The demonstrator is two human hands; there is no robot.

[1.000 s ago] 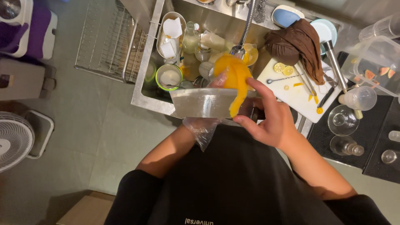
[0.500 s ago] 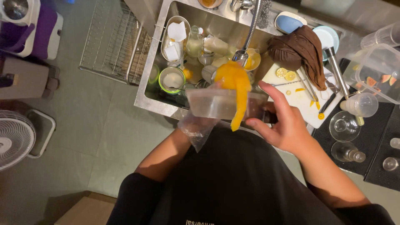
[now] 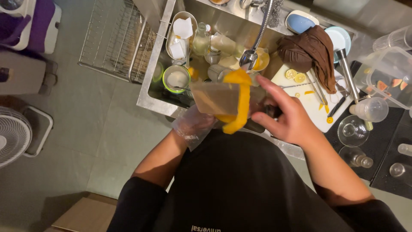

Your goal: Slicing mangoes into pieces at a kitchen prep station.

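My left hand (image 3: 195, 124), in a thin clear plastic glove, holds a clear plastic container (image 3: 214, 98) tilted over the front edge of the steel sink (image 3: 152, 101). A long orange peel (image 3: 240, 101) hangs over the container's rim and down its side. My bare right hand (image 3: 287, 116) is at the container's right end, its fingers spread against the container and the peel; which of the two it grips I cannot tell. The tap's spray head (image 3: 250, 56) hangs just beyond them.
The sink holds bottles, cups and a green-rimmed bowl (image 3: 176, 78). A white cutting board (image 3: 307, 96) with citrus slices, a brown cloth (image 3: 309, 49), clear tubs and glassware lie to the right. A wire rack (image 3: 111, 41) hangs at left; a fan (image 3: 13, 137) stands on the floor.
The container has tilted further and dropped a little toward me. The peel has slid down its side, and my right hand has closed in against it.
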